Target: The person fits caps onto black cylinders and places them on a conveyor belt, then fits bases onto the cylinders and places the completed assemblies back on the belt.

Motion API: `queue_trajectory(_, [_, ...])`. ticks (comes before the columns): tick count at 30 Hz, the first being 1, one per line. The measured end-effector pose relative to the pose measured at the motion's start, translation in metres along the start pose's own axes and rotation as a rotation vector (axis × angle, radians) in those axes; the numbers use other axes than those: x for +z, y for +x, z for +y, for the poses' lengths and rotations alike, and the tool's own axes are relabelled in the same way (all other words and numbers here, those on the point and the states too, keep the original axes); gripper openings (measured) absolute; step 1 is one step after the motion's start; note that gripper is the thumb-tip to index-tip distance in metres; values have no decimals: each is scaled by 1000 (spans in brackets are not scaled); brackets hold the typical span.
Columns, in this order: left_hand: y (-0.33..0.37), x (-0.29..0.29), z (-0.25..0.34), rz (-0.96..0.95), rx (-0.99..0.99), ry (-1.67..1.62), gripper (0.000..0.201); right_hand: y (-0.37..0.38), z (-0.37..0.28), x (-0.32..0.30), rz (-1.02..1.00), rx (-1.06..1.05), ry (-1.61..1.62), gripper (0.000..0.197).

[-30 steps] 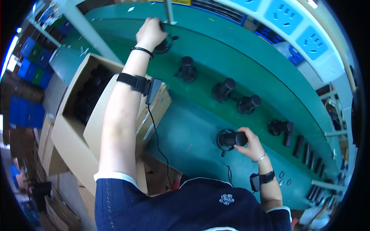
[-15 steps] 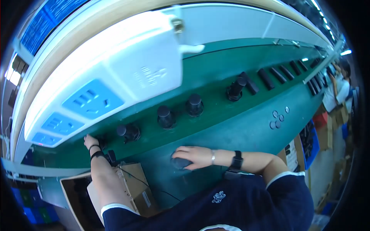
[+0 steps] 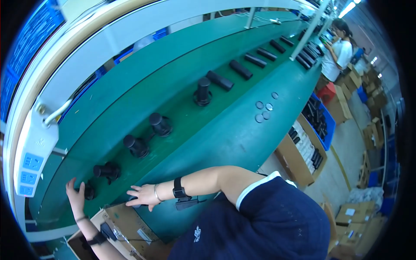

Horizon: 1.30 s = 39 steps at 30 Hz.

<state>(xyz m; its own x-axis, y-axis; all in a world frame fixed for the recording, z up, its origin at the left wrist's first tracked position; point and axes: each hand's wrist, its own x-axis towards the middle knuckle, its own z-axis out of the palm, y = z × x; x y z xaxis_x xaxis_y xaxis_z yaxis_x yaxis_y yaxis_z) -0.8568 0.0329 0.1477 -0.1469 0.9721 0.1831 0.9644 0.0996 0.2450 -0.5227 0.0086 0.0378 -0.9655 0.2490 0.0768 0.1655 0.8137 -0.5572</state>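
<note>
My left hand (image 3: 76, 196) is at the near left end of the green belt, fingers stretched and thumb apart, right beside a small black round part (image 3: 89, 191); whether they touch I cannot tell. My right hand (image 3: 146, 196) spreads its fingers at the worktop's edge by the cardboard box. Partly covered under it is a dark rounded piece (image 3: 135, 203). Along the belt stand black cylinders with flared bases: a tilted one (image 3: 106, 170), then others (image 3: 136, 146), (image 3: 160, 125) and a taller one (image 3: 203, 92).
Black tubes (image 3: 240, 69) lie farther up the belt. Several clear discs (image 3: 266, 115) rest on the green worktop (image 3: 225, 143). An open cardboard box (image 3: 125, 221) sits below my hands. A white power strip (image 3: 37, 151) hangs at left. A blue bin (image 3: 328, 138) stands right; a co-worker (image 3: 340, 56) is beyond.
My right hand has moved left toward my left hand, its fingers now spread rather than curled round the dark piece. The left hand's fingers have opened. The view has shifted and turned.
</note>
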Motion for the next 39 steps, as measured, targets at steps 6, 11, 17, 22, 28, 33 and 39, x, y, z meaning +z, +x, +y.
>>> queue_trajectory(6, [-99,-45,216,-522,246,-819,51,-161,11,-29,155,269,140,54])
queue_trajectory(11, [-128,8,308,-908,392,-1023,49,-392,8,-12,107,928,177,44])
queue_trajectory(17, [-129,39,427,-830,331,-1116,40,-596,-57,-1,110,1473,221,48])
queue_trajectory(22, [-126,36,528,-910,463,-1171,46,-756,-78,56,383,1649,115,47])
queue_trajectory(28, [-123,80,637,-1114,488,-1100,44,-855,-125,78,356,2109,306,52])
queue_trajectory(33, [-129,133,728,-1377,507,-1181,40,-893,-191,105,553,2259,354,53])
queue_trajectory(39, [-180,233,869,-1705,281,-1210,19,-896,-241,78,956,2160,599,52])
